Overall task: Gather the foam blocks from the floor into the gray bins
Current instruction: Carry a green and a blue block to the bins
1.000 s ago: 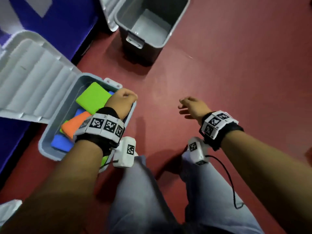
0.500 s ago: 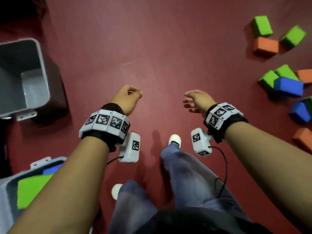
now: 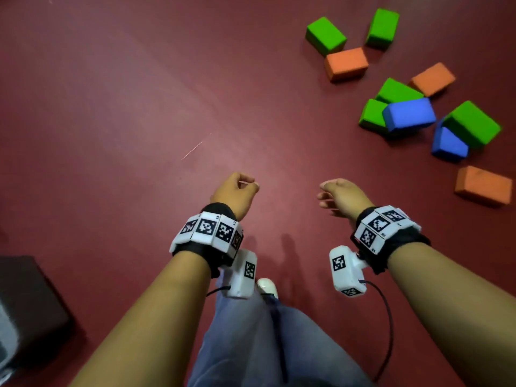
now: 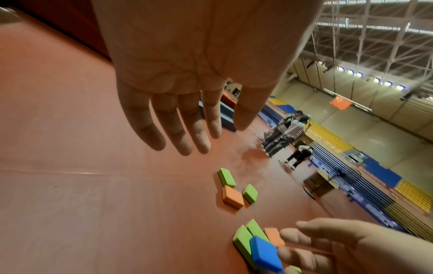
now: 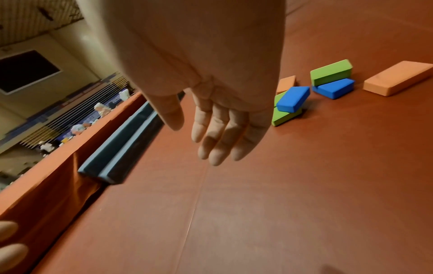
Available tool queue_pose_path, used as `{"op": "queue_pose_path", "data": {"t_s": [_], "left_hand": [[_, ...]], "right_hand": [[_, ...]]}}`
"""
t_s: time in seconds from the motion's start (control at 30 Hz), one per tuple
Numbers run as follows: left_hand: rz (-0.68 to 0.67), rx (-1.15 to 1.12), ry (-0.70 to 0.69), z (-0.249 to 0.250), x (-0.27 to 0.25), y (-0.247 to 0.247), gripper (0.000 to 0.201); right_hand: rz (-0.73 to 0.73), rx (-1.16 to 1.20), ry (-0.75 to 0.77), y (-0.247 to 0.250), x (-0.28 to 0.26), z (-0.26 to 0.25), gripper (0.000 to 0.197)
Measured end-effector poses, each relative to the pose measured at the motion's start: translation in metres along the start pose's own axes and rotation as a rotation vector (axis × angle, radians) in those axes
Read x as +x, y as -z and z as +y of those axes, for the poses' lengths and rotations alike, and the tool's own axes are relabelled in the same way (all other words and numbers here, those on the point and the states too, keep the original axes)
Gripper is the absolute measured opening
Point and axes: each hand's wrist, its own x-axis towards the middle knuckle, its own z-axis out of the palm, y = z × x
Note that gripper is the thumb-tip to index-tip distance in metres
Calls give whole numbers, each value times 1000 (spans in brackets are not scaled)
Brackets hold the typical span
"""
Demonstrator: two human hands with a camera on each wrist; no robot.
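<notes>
From the head view, a scatter of foam blocks (image 3: 409,114) is seen lying on the red floor (image 3: 139,107) ahead and to the right: green, orange and blue ones, some leaning on each other, with one orange block (image 3: 484,185) nearest the right hand (image 3: 342,195). Only a dark corner of a gray bin (image 3: 16,311) is visible at the lower left edge, well apart from the blocks, and its contents cannot be made out. Nothing is carried by either hand; the left hand (image 3: 236,191) is loosely curled on empty air. In the left wrist view, the left grip is shown released, its fingers (image 4: 182,129) hanging straight and relaxed, with the blocks spread on the floor beyond and the other hand entering at the lower right. In the right wrist view, the right grip is likewise shown released and empty, its fingers (image 5: 218,135) extended above bare floor, with a blue block (image 5: 293,99) propped on a green one a little way off. A large share of the gathering is judged to be left: about ten blocks are counted on the floor, and none is yet grasped.
</notes>
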Motion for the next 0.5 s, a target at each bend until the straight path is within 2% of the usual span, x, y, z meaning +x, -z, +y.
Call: {"op": "queue_pose_path", "data": {"t_s": [0.17,0.3,0.5], "left_hand": [[-163,80,6,58,92,-64,15],[-263,143,-17,119,174,-93,22],[-320,289,-98,217,279,-139,21]], "right_hand": [[97,83,-52,55,77,-17,19],[180,131,-124,95,142,-45,19],[294,205,-209,155,226,-79,10]]}}
